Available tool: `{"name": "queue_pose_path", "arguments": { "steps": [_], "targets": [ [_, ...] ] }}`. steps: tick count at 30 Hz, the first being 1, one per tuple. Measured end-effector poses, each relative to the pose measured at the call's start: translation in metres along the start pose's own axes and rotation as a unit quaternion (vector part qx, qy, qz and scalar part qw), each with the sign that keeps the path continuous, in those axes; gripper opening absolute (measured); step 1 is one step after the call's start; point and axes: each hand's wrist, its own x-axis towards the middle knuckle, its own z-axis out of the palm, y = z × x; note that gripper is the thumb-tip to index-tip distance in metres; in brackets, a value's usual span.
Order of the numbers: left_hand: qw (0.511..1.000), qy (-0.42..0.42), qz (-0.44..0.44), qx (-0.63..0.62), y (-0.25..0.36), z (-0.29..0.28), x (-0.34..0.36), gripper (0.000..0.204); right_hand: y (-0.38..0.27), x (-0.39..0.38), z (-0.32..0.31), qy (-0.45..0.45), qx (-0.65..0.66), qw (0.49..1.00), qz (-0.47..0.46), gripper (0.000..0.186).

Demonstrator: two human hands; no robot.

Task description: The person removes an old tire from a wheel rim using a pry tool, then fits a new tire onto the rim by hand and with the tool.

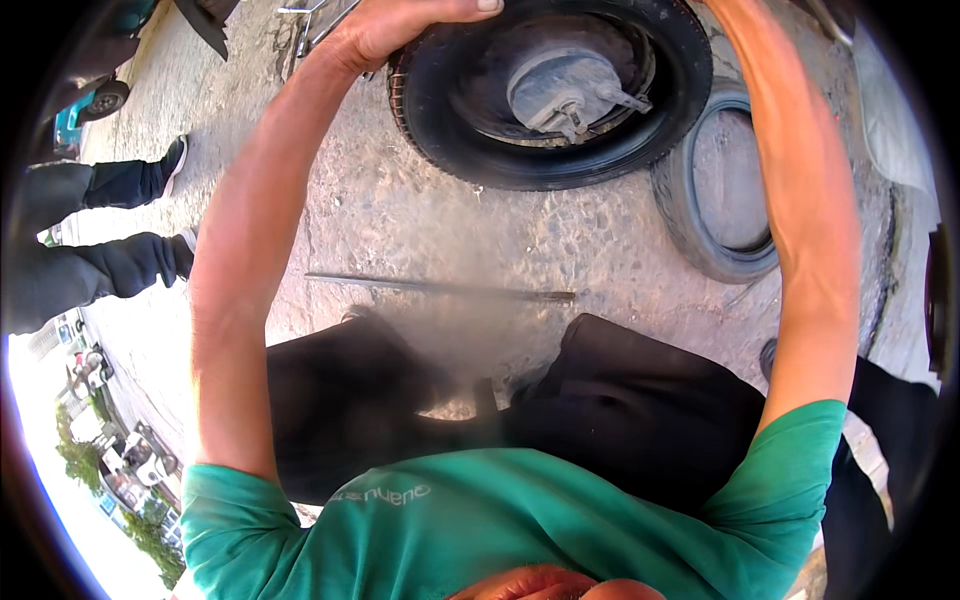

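My left hand (pixel 400 28) grips the upper left rim of a black tire (pixel 430 120) mounted on a dark wheel, whose middle shows a dusty grey drum-like hub (pixel 560 90) with a projecting lever and axle. My right hand (pixel 712 8) is at the tire's upper right, mostly cut off by the top edge, its fingers hidden. A second, worn grey tire (pixel 685 200) lies on the concrete to the right, partly behind my right forearm. A long thin metal bar (pixel 440 287) rests on the ground between the wheel and my dark-trousered knees.
At left stand another person's legs (pixel 120 270) in dark trousers. Dark-clad legs (pixel 890 440) also show at lower right. Metal tools (pixel 305 30) lie at the top left; a small wheel (pixel 105 100) and parked vehicles are along the left rim. A pale sheet (pixel 890 130) is at the right.
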Motion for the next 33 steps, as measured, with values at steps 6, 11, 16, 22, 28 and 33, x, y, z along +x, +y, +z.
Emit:
{"name": "queue_pose_path", "arguments": {
  "steps": [6, 11, 16, 22, 28, 33],
  "targets": [
    [0.999, -0.002, -0.003, 0.051, 0.006, 0.002, 0.005, 0.078, 0.004, -0.005, -0.003, -0.016, -0.015, 1.000, -0.011, 0.053],
    [0.999, -0.019, 0.028, 0.026, 0.007, 0.006, 0.000, 0.074, 0.006, -0.006, -0.006, -0.028, -0.008, 0.999, -0.027, 0.054],
    [0.979, 0.078, -0.008, 0.190, 0.028, 0.019, -0.010, 0.072, 0.011, -0.004, -0.012, -0.037, 0.004, 0.999, -0.037, 0.054],
    [0.991, 0.059, 0.038, 0.118, 0.025, 0.025, -0.012, 0.077, 0.014, -0.004, -0.016, -0.046, 0.014, 0.998, -0.051, 0.054],
    [0.999, -0.014, 0.051, 0.009, 0.029, 0.022, -0.008, 0.082, 0.017, -0.001, -0.017, -0.059, 0.027, 0.995, -0.072, 0.054],
    [0.993, 0.049, 0.039, 0.105, 0.042, 0.039, -0.011, 0.084, 0.028, -0.005, -0.026, -0.062, 0.047, 0.991, -0.106, 0.054]
  ]
}}
